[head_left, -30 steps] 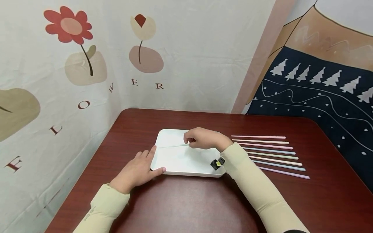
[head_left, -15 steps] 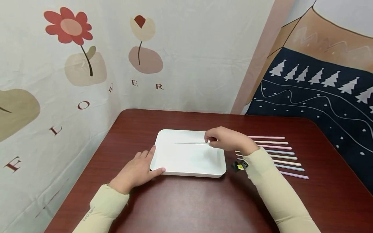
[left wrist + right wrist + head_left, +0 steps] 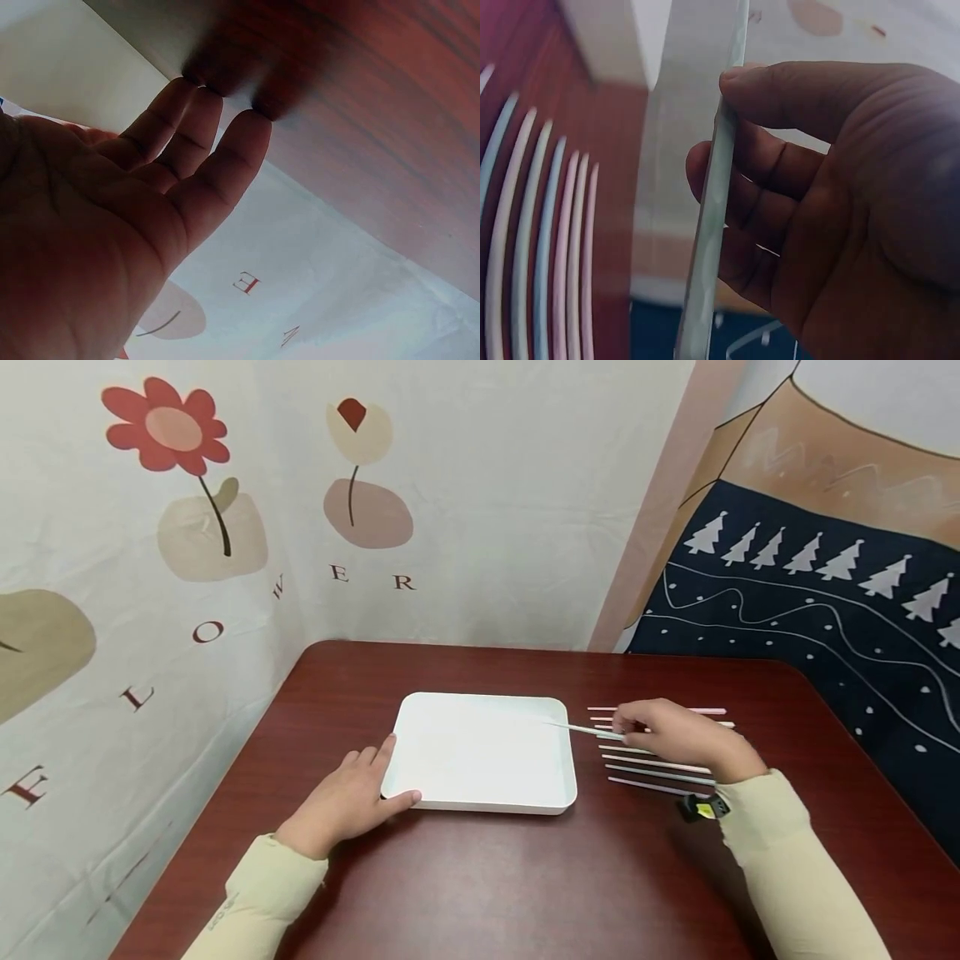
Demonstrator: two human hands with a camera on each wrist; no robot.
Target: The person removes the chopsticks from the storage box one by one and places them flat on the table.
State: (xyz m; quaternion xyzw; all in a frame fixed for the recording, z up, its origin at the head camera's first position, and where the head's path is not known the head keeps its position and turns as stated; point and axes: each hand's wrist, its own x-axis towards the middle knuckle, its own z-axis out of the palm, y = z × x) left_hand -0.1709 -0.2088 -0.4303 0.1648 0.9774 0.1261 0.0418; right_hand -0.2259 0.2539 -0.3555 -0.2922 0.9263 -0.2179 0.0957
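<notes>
My right hand [image 3: 675, 739] pinches a pale green chopstick [image 3: 718, 180] between thumb and fingers. In the head view its thin end points left, over the right rim of a white rectangular tray [image 3: 487, 807]. Below and around this hand lies a row of pastel chopsticks [image 3: 660, 774] on the table, partly hidden by the hand. They are pink, cream, green, blue and purple. My left hand [image 3: 337, 802] rests at the tray's left front corner, fingers extended along the side and thumb at the front rim. The left wrist view shows those fingers [image 3: 225, 161] nearly straight.
The dark red wooden table [image 3: 480, 893] has rounded far corners. Behind it hangs a pale cloth [image 3: 480, 527] printed with flowers and letters. To the right is a navy cloth [image 3: 787, 602] with white trees.
My right hand has carried the chopstick rightward, from above the tray to above the row of chopsticks. The left hand has stayed at the tray's corner.
</notes>
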